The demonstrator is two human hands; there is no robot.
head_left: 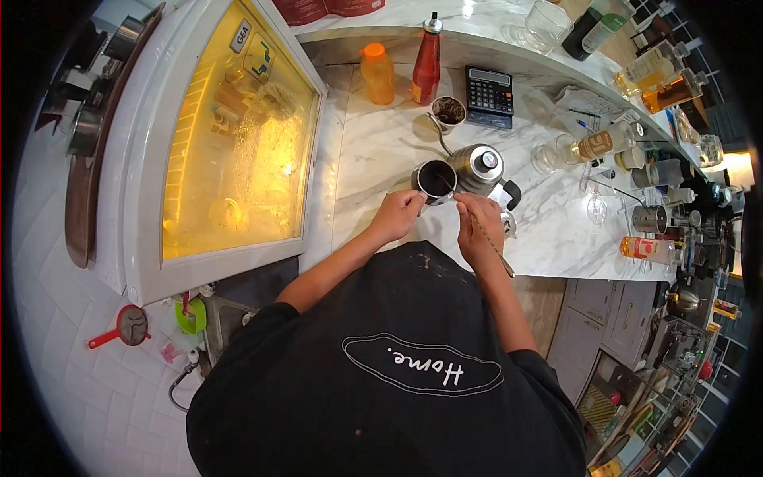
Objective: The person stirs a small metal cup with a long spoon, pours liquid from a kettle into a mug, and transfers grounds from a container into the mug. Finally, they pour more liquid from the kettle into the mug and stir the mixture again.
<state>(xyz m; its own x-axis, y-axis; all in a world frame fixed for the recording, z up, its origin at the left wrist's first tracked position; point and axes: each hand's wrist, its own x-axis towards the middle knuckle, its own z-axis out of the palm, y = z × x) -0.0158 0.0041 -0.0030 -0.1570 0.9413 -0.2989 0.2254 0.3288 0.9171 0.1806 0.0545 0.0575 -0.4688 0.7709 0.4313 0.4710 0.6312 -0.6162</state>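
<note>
My left hand (401,213) is closed on the near left side of a small metal cup (427,199), which holds dark liquid. In my right hand (482,226), the fingers pinch a bar spoon (494,248) with a long twisted handle. The handle's end sticks out toward my body, and the spoon's other end is at the cup's right rim, partly hidden by my fingers. Just beyond my right hand stands a steel gooseneck kettle (477,163) with a black lid knob, close beside the cup. A cup of dark grounds (449,113) sits behind the kettle's spout.
Left of the marble counter (366,151) is a glass-door fridge (238,143), lit yellow. Along the back stand an orange bottle (377,75), a red bottle (427,63) and a calculator (489,95). Several bottles and glasses crowd the right side, including a labelled bottle (596,145).
</note>
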